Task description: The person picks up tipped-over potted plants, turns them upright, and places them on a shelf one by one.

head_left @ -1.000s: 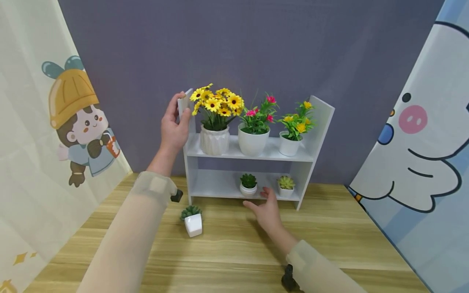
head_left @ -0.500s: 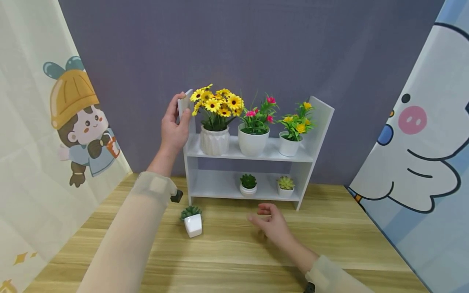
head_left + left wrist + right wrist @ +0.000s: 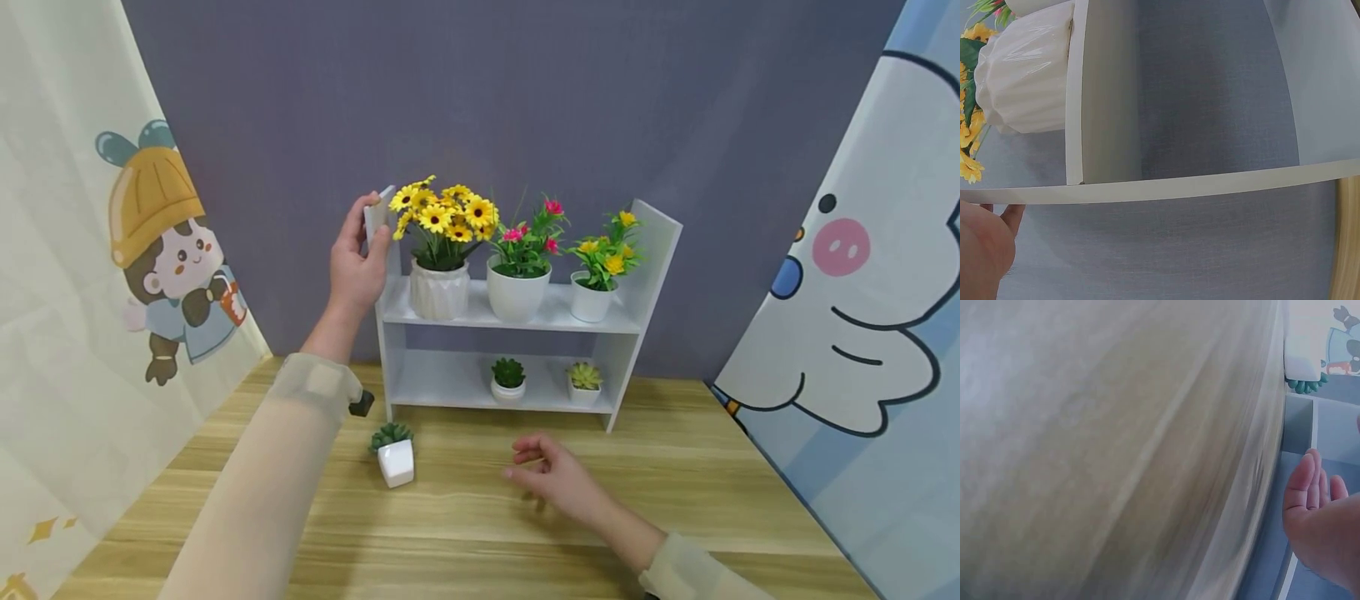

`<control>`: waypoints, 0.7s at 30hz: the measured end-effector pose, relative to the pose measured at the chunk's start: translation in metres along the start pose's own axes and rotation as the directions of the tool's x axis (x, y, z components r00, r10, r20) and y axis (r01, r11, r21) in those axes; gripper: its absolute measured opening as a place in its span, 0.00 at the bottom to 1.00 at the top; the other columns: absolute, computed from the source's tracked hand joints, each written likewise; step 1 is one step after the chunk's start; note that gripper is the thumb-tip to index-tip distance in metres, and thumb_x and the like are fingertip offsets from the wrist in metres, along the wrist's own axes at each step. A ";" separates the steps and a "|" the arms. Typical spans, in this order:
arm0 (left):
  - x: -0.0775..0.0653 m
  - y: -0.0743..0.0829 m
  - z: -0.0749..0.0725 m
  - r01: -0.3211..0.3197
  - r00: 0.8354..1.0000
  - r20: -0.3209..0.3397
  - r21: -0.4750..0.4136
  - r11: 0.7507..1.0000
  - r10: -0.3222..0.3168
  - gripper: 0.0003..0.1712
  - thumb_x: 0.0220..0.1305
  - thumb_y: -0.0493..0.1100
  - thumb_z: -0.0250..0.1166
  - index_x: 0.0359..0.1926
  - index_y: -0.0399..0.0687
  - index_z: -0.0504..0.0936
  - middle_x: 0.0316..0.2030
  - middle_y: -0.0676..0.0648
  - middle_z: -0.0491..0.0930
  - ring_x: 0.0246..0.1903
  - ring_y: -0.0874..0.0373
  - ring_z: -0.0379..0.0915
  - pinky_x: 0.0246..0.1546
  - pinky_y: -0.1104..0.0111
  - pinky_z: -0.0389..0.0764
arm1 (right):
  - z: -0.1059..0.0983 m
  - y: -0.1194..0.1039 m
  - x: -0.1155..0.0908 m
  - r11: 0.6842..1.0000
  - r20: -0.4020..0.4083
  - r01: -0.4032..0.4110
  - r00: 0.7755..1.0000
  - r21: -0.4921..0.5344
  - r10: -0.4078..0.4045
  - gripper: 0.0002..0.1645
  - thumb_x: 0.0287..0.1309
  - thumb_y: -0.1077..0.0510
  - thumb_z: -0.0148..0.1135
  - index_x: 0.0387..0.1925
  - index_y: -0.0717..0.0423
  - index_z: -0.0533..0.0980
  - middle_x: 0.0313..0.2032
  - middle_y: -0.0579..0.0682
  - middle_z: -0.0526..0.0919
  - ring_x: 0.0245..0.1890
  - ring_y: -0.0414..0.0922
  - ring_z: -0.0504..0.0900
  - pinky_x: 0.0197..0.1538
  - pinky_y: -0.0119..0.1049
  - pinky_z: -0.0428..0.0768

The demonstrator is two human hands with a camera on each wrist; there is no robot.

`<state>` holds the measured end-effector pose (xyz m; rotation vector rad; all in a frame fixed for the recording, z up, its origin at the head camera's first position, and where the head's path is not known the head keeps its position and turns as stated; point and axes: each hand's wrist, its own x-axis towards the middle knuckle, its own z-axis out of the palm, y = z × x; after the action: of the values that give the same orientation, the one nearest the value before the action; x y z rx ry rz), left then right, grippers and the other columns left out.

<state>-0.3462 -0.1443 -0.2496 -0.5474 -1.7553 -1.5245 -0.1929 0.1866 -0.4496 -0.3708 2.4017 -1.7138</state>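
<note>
My left hand [image 3: 358, 262] grips the top of the left side panel of a white two-tier shelf [image 3: 510, 408], thumb on the near side. In the left wrist view the fingers [image 3: 1014, 217] show at the panel's outer side. My right hand [image 3: 558, 479] hovers over the table in front of the shelf, fingers loosely bent and holding nothing. To its left, a succulent in a white square pot [image 3: 396, 463] lies tipped on the table. A dark green succulent [image 3: 508, 379] and a pale green succulent [image 3: 584, 382] stand on the lower tier.
On the upper tier stand a pot of yellow daisies [image 3: 440, 287], a pot of pink flowers [image 3: 519, 287] and a smaller pot of yellow flowers [image 3: 592, 297]. A wooden table [image 3: 450, 542] carries everything. A grey-blue cloth [image 3: 525, 100] hangs behind, with printed curtains at both sides.
My right hand has drawn back from the lower tier toward the front of the table, its fingers bending more. The left hand keeps its hold on the shelf panel.
</note>
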 end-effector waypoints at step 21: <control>0.001 -0.002 -0.001 -0.004 1.000 0.008 -0.015 1.000 0.004 0.26 0.84 0.43 0.59 0.78 0.53 0.73 0.81 0.51 0.70 0.71 0.48 0.75 0.61 0.60 0.80 | 0.052 -0.013 0.018 1.000 0.139 0.010 0.990 0.023 -0.013 0.34 0.67 0.53 0.77 0.65 0.67 0.74 0.59 0.64 0.83 0.41 0.45 0.84 0.35 0.36 0.83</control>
<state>-0.3479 -0.1454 -0.2500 -0.5648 -1.7495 -1.5353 -0.1948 0.1308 -0.4544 -0.4850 2.2845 -1.6587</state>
